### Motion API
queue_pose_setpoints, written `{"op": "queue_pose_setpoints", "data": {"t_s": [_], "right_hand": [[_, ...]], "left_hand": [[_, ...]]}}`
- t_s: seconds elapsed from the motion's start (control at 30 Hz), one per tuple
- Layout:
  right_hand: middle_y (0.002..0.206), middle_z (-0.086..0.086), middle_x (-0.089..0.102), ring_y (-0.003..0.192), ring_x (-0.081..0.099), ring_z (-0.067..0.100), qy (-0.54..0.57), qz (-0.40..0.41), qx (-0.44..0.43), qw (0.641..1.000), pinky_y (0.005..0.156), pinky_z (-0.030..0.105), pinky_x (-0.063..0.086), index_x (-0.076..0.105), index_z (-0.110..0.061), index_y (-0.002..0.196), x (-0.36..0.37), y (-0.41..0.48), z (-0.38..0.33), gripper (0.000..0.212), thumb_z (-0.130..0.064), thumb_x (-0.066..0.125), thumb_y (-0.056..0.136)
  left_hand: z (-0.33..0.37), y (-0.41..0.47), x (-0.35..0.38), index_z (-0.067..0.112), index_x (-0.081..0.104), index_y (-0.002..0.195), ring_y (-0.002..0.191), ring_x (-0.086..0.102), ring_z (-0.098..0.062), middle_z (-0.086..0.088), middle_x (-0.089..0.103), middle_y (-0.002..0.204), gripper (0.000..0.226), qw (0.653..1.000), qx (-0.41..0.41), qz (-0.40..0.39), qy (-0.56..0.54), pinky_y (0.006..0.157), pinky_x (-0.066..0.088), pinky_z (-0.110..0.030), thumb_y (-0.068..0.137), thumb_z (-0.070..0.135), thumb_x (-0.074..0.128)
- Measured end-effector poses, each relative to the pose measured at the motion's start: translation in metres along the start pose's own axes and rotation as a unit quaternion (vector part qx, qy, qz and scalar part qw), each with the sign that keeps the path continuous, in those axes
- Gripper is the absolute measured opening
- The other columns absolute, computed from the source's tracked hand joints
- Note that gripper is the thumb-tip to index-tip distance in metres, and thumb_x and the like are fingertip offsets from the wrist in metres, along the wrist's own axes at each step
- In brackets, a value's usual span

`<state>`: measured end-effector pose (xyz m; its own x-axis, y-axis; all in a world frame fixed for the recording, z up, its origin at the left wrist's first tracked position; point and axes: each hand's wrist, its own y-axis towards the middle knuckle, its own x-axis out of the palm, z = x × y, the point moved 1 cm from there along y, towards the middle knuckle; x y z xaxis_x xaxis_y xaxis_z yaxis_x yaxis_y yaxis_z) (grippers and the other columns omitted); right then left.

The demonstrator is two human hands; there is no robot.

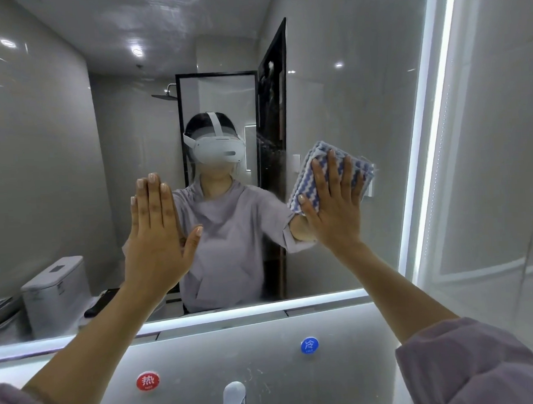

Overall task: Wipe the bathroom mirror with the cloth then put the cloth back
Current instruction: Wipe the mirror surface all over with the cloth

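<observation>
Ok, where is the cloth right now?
Head view, right of centre: the cloth is pressed flat on the mirror under the right hand, near the mirror's lit right edge.

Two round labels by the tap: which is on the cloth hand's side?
The blue round label, nearer the right hand pressing the blue-and-white striped cloth on the mirror; the red round label sits left.
</observation>
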<state>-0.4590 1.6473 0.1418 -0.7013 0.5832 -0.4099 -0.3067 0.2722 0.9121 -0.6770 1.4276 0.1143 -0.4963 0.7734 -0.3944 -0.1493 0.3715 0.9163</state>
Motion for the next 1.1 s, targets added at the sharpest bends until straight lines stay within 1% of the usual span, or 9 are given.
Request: {"op": "queue_pose_setpoints", "data": {"t_s": [0.07,0.13,0.2,0.3,0.4,0.47,0.9,0.97,1.1], "right_hand": [[0.160,0.018,0.002,0.146,0.003,0.041,-0.009,0.000,0.005,1.000,0.117,0.059,0.002,-0.003,-0.018,0.152,0.002,-0.001,-0.007,0.075,-0.065,0.008,0.095],[0.155,0.006,-0.031,0.144,-0.018,0.034,-0.022,0.000,-0.006,1.000,0.116,0.056,-0.008,-0.028,-0.025,0.146,0.006,-0.001,-0.021,0.076,-0.068,0.003,0.092],[0.147,0.000,-0.045,0.140,-0.032,0.029,-0.017,0.008,-0.029,0.999,0.115,0.055,-0.011,-0.034,-0.028,0.143,0.012,-0.001,-0.043,0.075,-0.069,0.001,0.090],[0.151,0.001,-0.038,0.143,-0.022,0.032,-0.024,0.018,-0.074,0.997,0.116,0.056,-0.009,-0.024,-0.027,0.147,0.017,0.002,-0.080,0.076,-0.068,0.009,0.092],[0.160,0.001,-0.008,0.147,-0.002,0.033,-0.024,0.021,-0.115,0.993,0.116,0.057,-0.005,0.003,-0.024,0.152,0.016,0.006,-0.110,0.074,-0.065,0.021,0.093],[0.159,0.004,0.003,0.147,0.000,0.032,-0.029,0.016,-0.138,0.990,0.117,0.057,-0.004,0.012,-0.024,0.152,0.015,0.007,-0.125,0.072,-0.063,0.026,0.094],[0.159,0.006,0.023,0.148,0.009,0.030,-0.053,0.020,-0.181,0.982,0.118,0.052,0.001,0.026,-0.025,0.151,0.015,0.001,-0.105,0.069,-0.063,0.029,0.094],[0.160,0.006,0.015,0.147,0.001,0.029,-0.068,0.028,-0.161,0.984,0.118,0.051,-0.004,0.018,-0.024,0.152,0.015,-0.002,-0.081,0.070,-0.063,0.026,0.094],[0.158,-0.001,-0.024,0.145,-0.019,0.026,-0.083,0.034,-0.095,0.991,0.118,0.050,-0.010,0.001,-0.023,0.153,0.012,-0.003,-0.029,0.073,-0.066,0.014,0.095]], "left_hand": [[0.000,0.000,0.000,-0.005,-0.001,0.149,0.148,-0.007,-0.034,-0.023,-0.006,0.159,0.087,1.000,0.003,0.003,-0.003,0.122,-0.003,-0.043,0.093,0.056,0.025],[0.000,0.001,0.001,-0.004,-0.002,0.149,0.148,-0.007,-0.034,-0.023,-0.007,0.159,0.087,1.000,0.003,0.004,-0.007,0.122,-0.003,-0.042,0.093,0.056,0.026],[0.000,0.001,0.001,-0.004,-0.002,0.149,0.148,-0.007,-0.034,-0.023,-0.007,0.159,0.087,1.000,0.004,0.004,-0.003,0.122,-0.005,-0.041,0.093,0.055,0.026],[0.000,0.001,-0.001,-0.004,-0.003,0.149,0.148,-0.008,-0.034,-0.022,-0.008,0.159,0.086,1.000,0.003,-0.001,0.003,0.121,-0.006,-0.040,0.093,0.054,0.026],[0.001,0.000,-0.003,-0.005,-0.002,0.149,0.148,-0.008,-0.034,-0.023,-0.007,0.159,0.086,1.000,-0.003,-0.007,-0.001,0.122,-0.005,-0.042,0.093,0.054,0.025],[0.002,0.000,-0.005,-0.006,-0.002,0.149,0.148,-0.008,-0.034,-0.024,-0.007,0.158,0.087,1.000,-0.004,-0.012,-0.001,0.122,-0.004,-0.043,0.092,0.056,0.023],[0.004,-0.001,-0.011,-0.006,0.000,0.149,0.148,-0.005,-0.035,-0.024,-0.004,0.158,0.088,1.000,-0.004,-0.019,0.007,0.121,-0.005,-0.040,0.091,0.056,0.024],[0.004,-0.001,-0.010,-0.006,0.000,0.149,0.148,-0.005,-0.036,-0.024,-0.004,0.158,0.088,1.000,-0.004,-0.019,0.013,0.122,-0.006,-0.040,0.092,0.056,0.023],[0.003,-0.001,-0.007,-0.006,0.000,0.149,0.148,-0.006,-0.036,-0.024,-0.005,0.158,0.087,1.000,-0.005,-0.016,0.018,0.122,-0.004,-0.041,0.093,0.057,0.022]]}}
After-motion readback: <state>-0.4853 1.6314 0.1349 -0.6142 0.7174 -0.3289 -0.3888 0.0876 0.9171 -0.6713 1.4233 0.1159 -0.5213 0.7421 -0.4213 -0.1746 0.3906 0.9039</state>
